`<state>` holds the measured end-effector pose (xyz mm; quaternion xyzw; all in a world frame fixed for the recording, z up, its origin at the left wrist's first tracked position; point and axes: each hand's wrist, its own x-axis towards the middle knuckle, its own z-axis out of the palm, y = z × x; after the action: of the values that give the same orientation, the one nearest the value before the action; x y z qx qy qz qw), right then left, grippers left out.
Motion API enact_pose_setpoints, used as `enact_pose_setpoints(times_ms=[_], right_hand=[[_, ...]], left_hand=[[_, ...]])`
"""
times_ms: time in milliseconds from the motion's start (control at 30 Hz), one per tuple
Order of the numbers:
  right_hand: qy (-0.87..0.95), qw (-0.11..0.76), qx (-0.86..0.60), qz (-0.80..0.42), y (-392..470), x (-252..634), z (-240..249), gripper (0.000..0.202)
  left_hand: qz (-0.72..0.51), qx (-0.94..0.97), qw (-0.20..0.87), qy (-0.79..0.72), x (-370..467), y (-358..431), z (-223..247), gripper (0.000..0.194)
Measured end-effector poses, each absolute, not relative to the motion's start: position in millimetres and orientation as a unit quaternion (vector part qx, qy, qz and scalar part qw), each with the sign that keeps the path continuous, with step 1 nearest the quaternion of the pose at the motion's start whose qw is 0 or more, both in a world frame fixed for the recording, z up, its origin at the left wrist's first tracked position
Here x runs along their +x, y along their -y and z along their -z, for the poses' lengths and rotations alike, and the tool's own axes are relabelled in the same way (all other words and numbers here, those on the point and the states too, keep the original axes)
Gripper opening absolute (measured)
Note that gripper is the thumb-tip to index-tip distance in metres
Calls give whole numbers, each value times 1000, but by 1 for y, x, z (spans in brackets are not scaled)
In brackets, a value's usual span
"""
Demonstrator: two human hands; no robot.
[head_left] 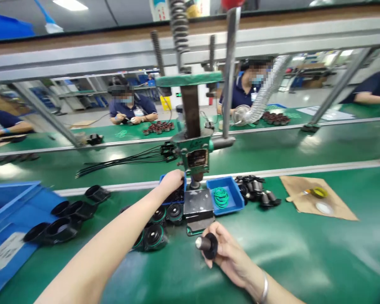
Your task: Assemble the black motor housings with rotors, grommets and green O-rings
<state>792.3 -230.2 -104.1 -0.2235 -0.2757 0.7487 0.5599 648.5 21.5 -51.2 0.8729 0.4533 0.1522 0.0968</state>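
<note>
Blue plastic crate [8, 223] lower left, white label [4, 252] illegible, blue tray [237, 207] of green rings [221, 197], left hand [173, 181] at blue bin [185, 190], grip hidden, right hand [229, 253] pinching black flanged part [210, 246].

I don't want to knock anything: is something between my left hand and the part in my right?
Yes: the dark block under the press stands between your left hand and the part in your right hand.

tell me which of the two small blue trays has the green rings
The tray right of the black block holds the green rings; the other tray, left of the block, holds dark parts by the left hand.
</note>
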Motion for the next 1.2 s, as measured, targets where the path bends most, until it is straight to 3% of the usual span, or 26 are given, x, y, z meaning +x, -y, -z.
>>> enact_pose_setpoints(times_ms=[200,233,367,500,600,733,933,1100,1200], right_hand=[[269,562,-235,-746,227,793,100,43],[269,563,-239,-744,228,794,99,43],[283,570,-254,-728,229,794,98,46],[341,584,-284,-680,230,796,105,44],[390,591,-323,-627,230,797,108,39],[465,590,-340,-566,236,791,97,30],[543,577,-341,-507,248,771,80,18],[596,565,-388,-418,251,760,77,23],[683,532,-410,-287,254,760,73,29]], left_hand=[[-191,853,151,-461,629,-2,15,2],[-212,841,183,-462,623,12,6,7],[-345,693,448,-447,598,93,-14,28],[-381,466,664,-444,589,169,2,24],[-391,292,767,-416,589,196,29,30],[-416,169,811,-376,590,208,55,34],[-419,167,829,-329,594,222,63,31],[-439,214,813,-318,593,225,66,33],[-453,257,790,-322,590,224,67,29]])
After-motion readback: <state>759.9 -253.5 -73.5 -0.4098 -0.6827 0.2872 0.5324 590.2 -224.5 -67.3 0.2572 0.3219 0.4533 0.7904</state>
